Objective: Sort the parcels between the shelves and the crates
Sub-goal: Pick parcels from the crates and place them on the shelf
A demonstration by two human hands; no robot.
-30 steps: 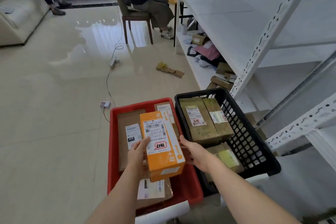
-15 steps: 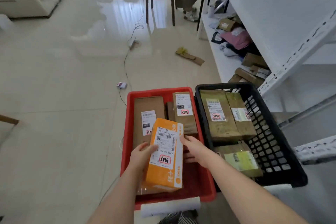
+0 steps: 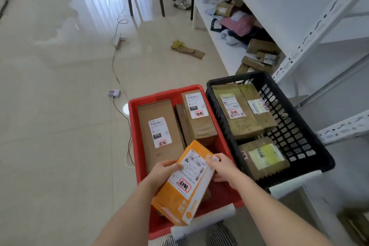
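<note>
My left hand (image 3: 163, 171) and right hand (image 3: 221, 168) grip the orange parcel (image 3: 185, 183), fingers curled round its edges. I should lower it flat into the red crate (image 3: 132, 126), label up.

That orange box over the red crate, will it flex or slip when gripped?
The orange box is probably stiff: its edges look straight between the left hand and right hand. Its glossy-looking faces may be slippery. Likely light.

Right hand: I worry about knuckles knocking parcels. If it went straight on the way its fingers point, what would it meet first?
The right hand points up-left across the orange box that it grips. Straight on, it would probably first meet the upright brown parcel in the red crate, though depth is unclear.
</note>
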